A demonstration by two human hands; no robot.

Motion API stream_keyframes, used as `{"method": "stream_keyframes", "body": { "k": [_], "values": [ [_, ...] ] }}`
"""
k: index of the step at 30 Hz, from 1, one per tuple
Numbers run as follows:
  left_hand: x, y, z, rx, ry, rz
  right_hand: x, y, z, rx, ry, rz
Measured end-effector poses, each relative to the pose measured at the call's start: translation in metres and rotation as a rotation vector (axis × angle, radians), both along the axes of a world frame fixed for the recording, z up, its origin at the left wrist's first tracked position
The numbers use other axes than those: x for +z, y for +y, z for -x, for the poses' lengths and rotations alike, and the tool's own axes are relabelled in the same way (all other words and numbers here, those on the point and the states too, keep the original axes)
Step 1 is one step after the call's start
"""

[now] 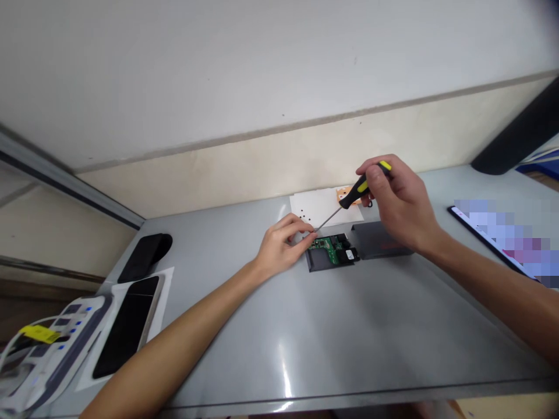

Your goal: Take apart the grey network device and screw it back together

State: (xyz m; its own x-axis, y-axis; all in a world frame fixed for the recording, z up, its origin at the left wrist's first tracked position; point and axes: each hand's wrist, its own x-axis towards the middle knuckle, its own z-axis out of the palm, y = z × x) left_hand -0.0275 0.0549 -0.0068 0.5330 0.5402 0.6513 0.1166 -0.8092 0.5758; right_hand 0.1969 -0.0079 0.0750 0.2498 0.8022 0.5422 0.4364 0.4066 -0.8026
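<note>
My right hand is wrapped round the black-and-yellow handle of a screwdriver, its shaft slanting down to the left. The screwdriver's tip ends at the upper left corner of a green circuit board. The board lies in a shallow dark grey casing half and carries black connectors on its right side. My left hand rests at that same corner, thumb and forefinger closed together by the tip; what they pinch is hidden. A dark grey cover lies right of the board, partly behind my right wrist.
Behind the board, a white sheet bears several small dark screws and an orange card. At left are a phone, a black object and a power strip. A lit tablet and a black post stand right.
</note>
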Motion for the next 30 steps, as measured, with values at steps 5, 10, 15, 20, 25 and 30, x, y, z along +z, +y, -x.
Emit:
{"method": "stream_keyframes", "body": {
  "k": [5,10,15,20,25,30],
  "values": [
    [-0.001,0.001,0.000,0.004,-0.003,0.031,0.001,0.000,0.001,0.010,0.029,0.012],
    [0.002,0.000,0.001,0.036,0.057,0.081,0.002,0.001,0.002,0.032,0.031,0.028],
    [0.004,0.003,0.004,0.081,0.111,0.130,0.002,0.003,-0.001,0.008,-0.034,0.014],
    [-0.001,0.007,0.005,0.146,0.033,0.222,-0.005,0.004,-0.002,0.023,-0.095,0.061],
    [-0.005,0.009,0.003,0.174,-0.011,0.226,-0.012,0.006,-0.002,0.039,-0.164,0.126],
    [-0.005,0.008,0.003,0.212,-0.042,0.202,-0.014,0.006,0.000,0.066,-0.158,0.145]
  ]
}}
